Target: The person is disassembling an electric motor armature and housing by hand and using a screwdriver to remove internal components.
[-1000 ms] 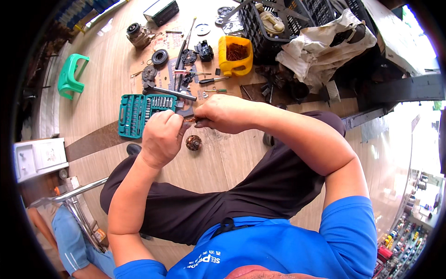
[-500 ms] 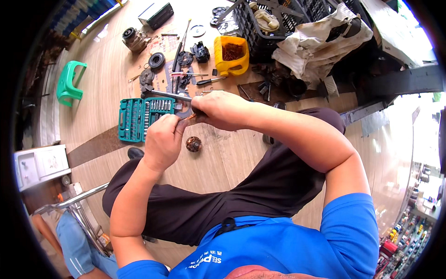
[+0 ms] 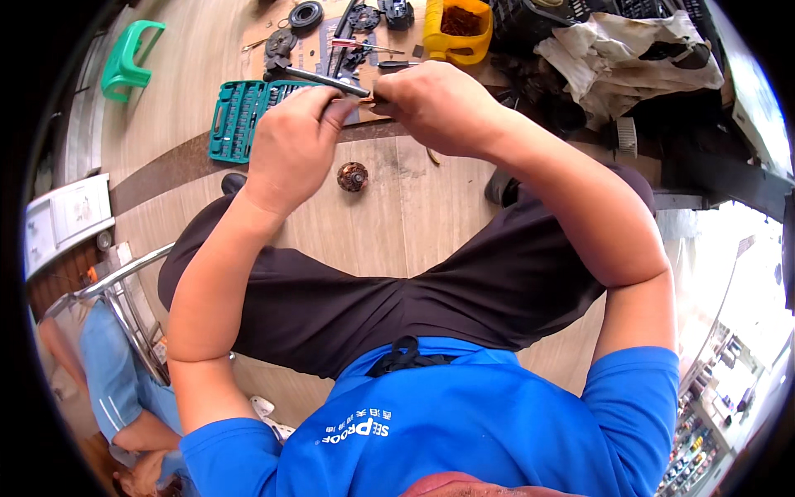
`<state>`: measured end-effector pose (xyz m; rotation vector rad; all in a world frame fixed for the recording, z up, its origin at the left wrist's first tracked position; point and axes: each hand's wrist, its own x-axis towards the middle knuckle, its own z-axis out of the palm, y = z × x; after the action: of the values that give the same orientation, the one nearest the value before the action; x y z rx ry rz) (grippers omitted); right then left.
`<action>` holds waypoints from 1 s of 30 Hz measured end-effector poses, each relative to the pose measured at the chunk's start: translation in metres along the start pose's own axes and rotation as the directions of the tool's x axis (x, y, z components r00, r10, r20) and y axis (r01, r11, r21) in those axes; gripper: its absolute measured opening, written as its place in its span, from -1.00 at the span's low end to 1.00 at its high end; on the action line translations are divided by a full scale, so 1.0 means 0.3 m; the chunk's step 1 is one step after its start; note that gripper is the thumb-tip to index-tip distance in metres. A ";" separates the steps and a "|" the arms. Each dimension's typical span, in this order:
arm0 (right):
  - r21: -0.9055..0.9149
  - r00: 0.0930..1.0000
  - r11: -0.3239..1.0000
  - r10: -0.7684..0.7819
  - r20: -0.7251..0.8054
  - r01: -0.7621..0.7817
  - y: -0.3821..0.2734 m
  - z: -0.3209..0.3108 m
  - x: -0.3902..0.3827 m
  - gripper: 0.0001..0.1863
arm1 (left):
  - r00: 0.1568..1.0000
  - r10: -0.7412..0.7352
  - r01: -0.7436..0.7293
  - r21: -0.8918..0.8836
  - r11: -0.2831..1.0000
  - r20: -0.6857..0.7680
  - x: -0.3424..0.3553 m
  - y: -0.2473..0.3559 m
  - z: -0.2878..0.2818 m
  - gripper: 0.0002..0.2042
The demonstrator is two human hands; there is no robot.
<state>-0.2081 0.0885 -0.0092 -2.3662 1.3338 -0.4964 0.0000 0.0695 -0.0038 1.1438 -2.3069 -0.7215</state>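
My left hand (image 3: 294, 145) is closed in a pinch, thumb against fingers, on a thin copper-coloured piece (image 3: 364, 100). It bridges the small gap to my right hand (image 3: 439, 103), whose fingers curl round something dark and mostly hidden. A metal bar (image 3: 331, 82) runs behind both hands, one end near my right fingers; I cannot tell whether I touch it. Below the hands, a round motor part with copper windings (image 3: 353, 176) sits on the floor between my legs. The green socket set case (image 3: 236, 124) lies open, partly behind my left hand.
Screwdrivers, a rubber ring (image 3: 305, 16) and dark motor parts lie on cardboard beyond. A cut yellow jug (image 3: 458, 31) holds rusty-looking pieces. A stained cloth (image 3: 629, 58) drapes over items at right. A green stool (image 3: 128, 62) stands far left; another person (image 3: 124, 364) sits lower left.
The view has tilted, so the floor things appear higher in it. Both hands keep their closed grips close together. The round motor part stays on the floor.
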 end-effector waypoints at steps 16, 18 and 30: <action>-0.137 0.978 0.971 -0.204 -0.046 0.196 0.007 -0.044 -0.010 -0.88 | 0.977 0.208 -0.210 0.072 0.975 0.036 -0.007 -0.001 -0.003 -0.69; -0.264 0.971 0.941 -0.233 -0.052 0.211 0.001 -0.046 -0.008 -0.91 | 0.995 0.039 -0.030 -0.097 0.995 0.092 0.001 0.017 -0.006 -0.64; 0.279 0.982 0.957 0.031 0.187 -0.084 -0.010 -0.075 0.000 -0.84 | 0.893 0.432 -0.378 0.310 0.872 -0.127 0.011 -0.012 -0.006 -0.86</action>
<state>-0.2165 0.0865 0.0117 -2.0761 1.1603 -0.4143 0.0014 0.0646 -0.0041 0.7477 -2.4137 -0.1228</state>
